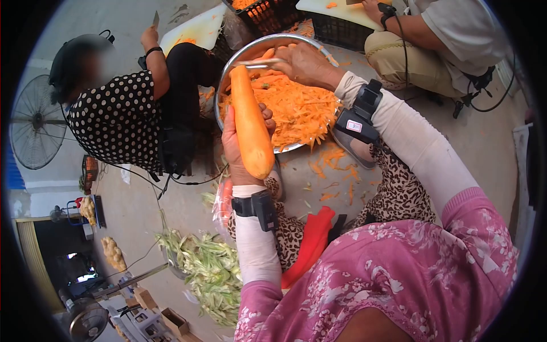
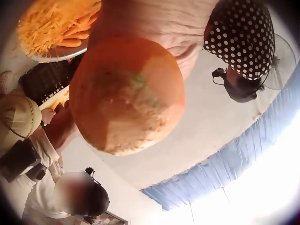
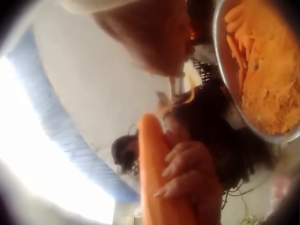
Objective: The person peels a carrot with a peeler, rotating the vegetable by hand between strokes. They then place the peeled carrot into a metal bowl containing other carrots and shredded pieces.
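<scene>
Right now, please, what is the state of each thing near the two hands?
Large orange carrot: gripped in left hand, thick end roughly brownish.
Slim shiny metal tool: held in right hand, near carrot's narrow tip.
Round silvery metal basin: holding many orange shreds.
Thin orange peelings: scattered on grey floor.

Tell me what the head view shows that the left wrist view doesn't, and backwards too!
Only the head view shows the leafy pile, the red cloth and the metal tool in the right hand.

Only the left wrist view shows the green patch on the end of the big carrot.

Both show the big carrot, the left hand holding it, the shredded carrot, the bowl and the spotted shirt.
</scene>
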A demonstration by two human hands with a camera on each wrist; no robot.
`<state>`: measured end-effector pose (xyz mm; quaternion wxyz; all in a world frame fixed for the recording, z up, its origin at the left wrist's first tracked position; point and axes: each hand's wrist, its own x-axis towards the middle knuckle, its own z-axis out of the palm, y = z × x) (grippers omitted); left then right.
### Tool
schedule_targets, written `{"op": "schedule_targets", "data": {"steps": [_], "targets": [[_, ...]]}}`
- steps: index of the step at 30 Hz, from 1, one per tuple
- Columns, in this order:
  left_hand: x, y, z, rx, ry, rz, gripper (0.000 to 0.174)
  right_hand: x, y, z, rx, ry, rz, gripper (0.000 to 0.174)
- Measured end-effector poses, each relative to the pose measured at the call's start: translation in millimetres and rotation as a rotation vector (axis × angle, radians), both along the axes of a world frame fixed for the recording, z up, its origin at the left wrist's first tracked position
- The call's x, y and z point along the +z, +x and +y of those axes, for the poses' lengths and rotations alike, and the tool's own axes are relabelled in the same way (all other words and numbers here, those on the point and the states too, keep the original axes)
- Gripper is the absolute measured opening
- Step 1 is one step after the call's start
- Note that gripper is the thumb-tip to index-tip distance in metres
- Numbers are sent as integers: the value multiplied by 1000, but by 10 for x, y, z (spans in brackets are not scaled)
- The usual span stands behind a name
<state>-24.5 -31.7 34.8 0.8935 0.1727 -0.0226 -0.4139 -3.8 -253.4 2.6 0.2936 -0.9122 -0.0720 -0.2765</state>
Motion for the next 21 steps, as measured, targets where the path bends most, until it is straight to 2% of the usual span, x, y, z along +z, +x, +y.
{"op": "schedule_targets", "data": {"steps": [2, 4, 6, 7, 9, 11, 13, 18, 20, 21], "targets": [[8, 21, 2, -40, -30, -59, 43, -155, 51, -87, -48, 15, 78, 30], [-3, 74, 48, -32, -17, -33, 44, -58, -1, -71, -91, 21, 164, 31], [-43, 122, 91, -8, -6, -9, 44, 100, -95, -60, -51, 287, 228, 33], [-77, 152, 109, 43, -29, 9, 45, 130, -129, -21, -43, 287, 229, 33], [-109, 194, 135, 95, -49, 25, 46, 179, -209, 29, 193, 501, 314, 33], [-127, 223, 146, 170, -24, 42, 51, 229, -311, 83, 204, 408, 312, 33], [-151, 246, 160, 166, -38, 52, 51, 236, -359, 116, 135, 329, 191, 32], [-214, 276, 153, 199, -2, 100, 48, 201, -314, 111, 117, 271, 165, 32], [-276, 313, 167, 186, -22, 39, 47, 239, -339, 141, 354, 537, 300, 33], [-277, 314, 174, 185, -20, 39, 47, 249, -368, 162, 354, 539, 300, 33]]}}
